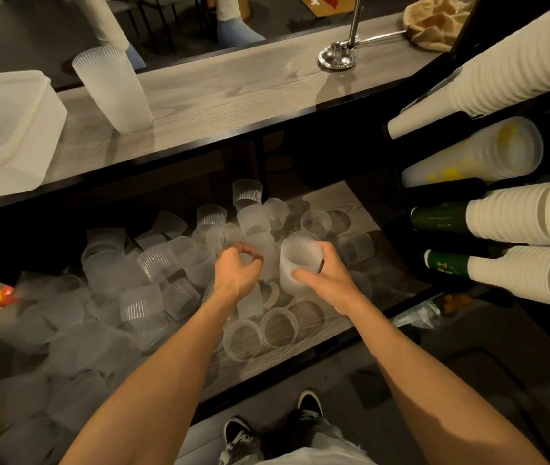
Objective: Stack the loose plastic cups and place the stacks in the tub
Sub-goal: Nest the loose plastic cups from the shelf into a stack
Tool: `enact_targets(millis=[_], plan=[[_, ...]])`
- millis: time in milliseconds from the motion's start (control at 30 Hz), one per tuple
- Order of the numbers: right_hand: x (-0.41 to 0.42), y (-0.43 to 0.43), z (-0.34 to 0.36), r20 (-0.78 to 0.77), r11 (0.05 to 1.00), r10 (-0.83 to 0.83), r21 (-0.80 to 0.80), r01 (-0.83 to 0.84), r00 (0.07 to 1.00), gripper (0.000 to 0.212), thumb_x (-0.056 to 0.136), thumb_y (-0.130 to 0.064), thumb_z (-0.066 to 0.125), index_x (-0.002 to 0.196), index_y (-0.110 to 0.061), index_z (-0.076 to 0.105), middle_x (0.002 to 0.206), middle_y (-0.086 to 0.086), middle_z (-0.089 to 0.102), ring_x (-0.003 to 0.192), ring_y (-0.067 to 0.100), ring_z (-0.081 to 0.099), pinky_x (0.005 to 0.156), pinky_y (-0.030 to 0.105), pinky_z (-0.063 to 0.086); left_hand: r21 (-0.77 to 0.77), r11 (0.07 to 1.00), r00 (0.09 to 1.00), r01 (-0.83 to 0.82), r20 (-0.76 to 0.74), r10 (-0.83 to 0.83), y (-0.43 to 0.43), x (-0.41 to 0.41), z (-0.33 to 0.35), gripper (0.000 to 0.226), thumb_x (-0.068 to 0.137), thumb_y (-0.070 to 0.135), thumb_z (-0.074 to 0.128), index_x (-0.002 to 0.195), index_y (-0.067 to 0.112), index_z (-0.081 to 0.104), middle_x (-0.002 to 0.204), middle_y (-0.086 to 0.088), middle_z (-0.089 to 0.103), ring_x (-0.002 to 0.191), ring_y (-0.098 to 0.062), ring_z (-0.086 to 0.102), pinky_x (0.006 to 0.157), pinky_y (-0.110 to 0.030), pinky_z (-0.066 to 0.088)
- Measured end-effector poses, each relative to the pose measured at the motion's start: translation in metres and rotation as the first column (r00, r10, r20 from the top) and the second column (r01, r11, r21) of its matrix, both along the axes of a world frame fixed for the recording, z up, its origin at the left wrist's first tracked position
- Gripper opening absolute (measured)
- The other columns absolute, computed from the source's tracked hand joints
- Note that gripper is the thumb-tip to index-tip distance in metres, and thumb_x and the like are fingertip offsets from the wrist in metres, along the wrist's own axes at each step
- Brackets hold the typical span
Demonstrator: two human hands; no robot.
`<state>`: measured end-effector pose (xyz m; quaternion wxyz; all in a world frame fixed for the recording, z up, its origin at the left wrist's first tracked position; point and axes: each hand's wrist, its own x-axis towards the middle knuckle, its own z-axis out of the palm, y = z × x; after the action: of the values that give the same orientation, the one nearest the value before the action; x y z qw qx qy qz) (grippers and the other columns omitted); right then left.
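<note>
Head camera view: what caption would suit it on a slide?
Right hand grips a frosted ribbed plastic cup while the left hand curls over loose clear cups on a grey wooden shelf.

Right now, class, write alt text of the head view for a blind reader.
The right hand holds a frosted cup; the left hand reaches among loose cups on a low shelf. A tall stack stands on the counter.

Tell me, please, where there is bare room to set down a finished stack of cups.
The upper counter is bare between the tall cup stack and the chrome stand base. The lower shelf is crowded with loose cups, thickest at its left; only its right end shows some bare wood.
</note>
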<state>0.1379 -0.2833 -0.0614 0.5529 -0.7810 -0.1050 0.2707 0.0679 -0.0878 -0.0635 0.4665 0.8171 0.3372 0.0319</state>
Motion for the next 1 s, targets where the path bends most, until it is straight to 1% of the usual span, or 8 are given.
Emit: enact_targets(millis=[167,233,300,433,533,733,867,1000], plan=[[0.004,0.007,0.02,0.065,0.981,-0.136,0.148,0.126,0.989,0.069,0.082,-0.029,0.082,0.141,-0.027,0.045,0.129,-0.008,0.057,0.117,0.011,0.058,0.093,0.036,0.057,-0.037,0.999,0.997,-0.011,0.07,0.014,-0.002,-0.005,0.005,0.079,0.077,0.024,0.086,0.141,0.023,0.041,0.113,0.008,0.054,0.107,-0.018,0.062,0.093,-0.04,0.059],[0.007,0.01,0.033,0.11,0.968,-0.171,0.206,0.146,0.979,0.069,0.084,-0.032,0.081,0.143,-0.025,0.045,0.129,-0.008,0.057,0.117,0.009,0.057,0.09,0.03,0.056,-0.065,0.998,0.998,-0.012,0.064,0.016,-0.003,-0.006,0.007,0.092,0.075,0.02,0.089,0.149,0.019,0.036,0.112,0.008,0.053,0.106,-0.017,0.062,0.093,-0.037,0.058],[0.008,0.015,0.044,0.148,0.958,-0.181,0.248,0.141,0.972,0.068,0.082,-0.038,0.079,0.141,-0.024,0.047,0.128,-0.008,0.056,0.115,0.006,0.057,0.085,0.024,0.055,-0.066,0.998,0.999,0.009,0.048,-0.006,-0.005,-0.007,0.009,0.088,0.075,0.018,0.089,0.149,0.014,0.041,0.12,0.004,0.054,0.11,-0.016,0.059,0.094,-0.029,0.054],[0.01,0.025,0.057,0.22,0.968,-0.123,0.244,0.067,0.968,0.066,0.082,-0.041,0.079,0.138,-0.024,0.049,0.128,-0.007,0.057,0.114,0.004,0.057,0.083,0.019,0.053,-0.038,0.998,0.998,0.051,0.043,-0.049,-0.008,-0.007,0.01,0.085,0.071,0.022,0.091,0.144,0.011,0.049,0.138,-0.004,0.055,0.125,-0.021,0.055,0.097,-0.03,0.052],[0.01,0.029,0.056,0.299,0.984,-0.064,0.179,0.01,0.952,0.067,0.082,-0.039,0.083,0.137,-0.025,0.049,0.127,-0.011,0.058,0.115,0.003,0.057,0.088,0.025,0.056,-0.08,0.995,0.995,0.057,0.09,-0.05,-0.011,-0.006,0.012,0.086,0.067,0.02,0.093,0.142,0.012,0.051,0.136,-0.001,0.058,0.122,-0.018,0.057,0.079,-0.017,0.048],[0.005,0.031,0.056,0.329,0.992,0.007,0.119,-0.049,0.944,0.067,0.083,-0.037,0.083,0.139,-0.026,0.048,0.121,-0.026,0.051,0.114,0.0,0.055,0.09,0.026,0.055,-0.136,0.984,0.983,0.111,0.162,-0.089,-0.015,-0.008,0.019,0.08,0.066,0.016,0.094,0.135,0.019,0.054,0.125,0.006,0.063,0.115,-0.011,0.06,0.077,-0.013,0.045],[0.004,0.033,0.055,0.327,0.991,0.037,0.11,-0.077,0.944,0.07,0.081,-0.043,0.083,0.14,-0.031,0.048,0.128,-0.021,0.056,0.118,0.002,0.057,0.094,0.034,0.057,-0.141,0.982,0.978,0.126,0.185,-0.099,-0.017,-0.012,0.018,0.08,0.068,0.017,0.094,0.136,0.017,0.053,0.125,0.005,0.064,0.114,-0.01,0.06,0.079,-0.015,0.047],[0.004,0.032,0.054,0.315,0.988,0.061,0.113,-0.101,0.947,0.072,0.081,-0.043,0.084,0.143,-0.034,0.048,0.132,-0.019,0.059,0.121,0.002,0.058,0.097,0.034,0.056,-0.155,0.979,0.974,0.129,0.203,-0.097,-0.018,-0.015,0.016,0.08,0.066,0.02,0.095,0.135,0.018,0.055,0.124,0.006,0.065,0.116,-0.01,0.062,0.094,-0.032,0.056]])
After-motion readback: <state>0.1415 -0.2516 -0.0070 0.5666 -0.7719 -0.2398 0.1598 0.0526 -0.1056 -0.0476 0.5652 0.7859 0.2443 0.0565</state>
